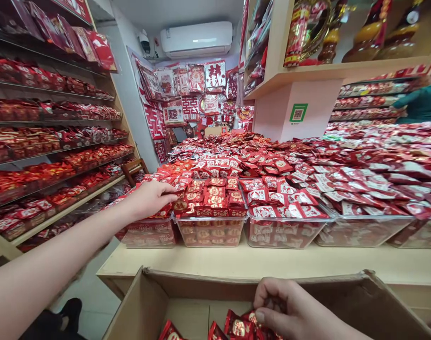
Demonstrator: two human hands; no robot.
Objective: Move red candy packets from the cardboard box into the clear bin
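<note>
Stretched out over the counter, my left hand has its fingertips at the left edge of a clear bin filled with red and gold packets. The fingers look closed together near a packet; whether they grip one is hidden. Lower down, my right hand is inside an open cardboard box, thumb and fingers pinched on a small red packet. Other red packets lie beneath it on the box floor.
Clear bins of red packets line the wooden counter. Stocked shelves rise at the left. A wooden display shelf juts out at upper right. A person in a green top stands at the far right.
</note>
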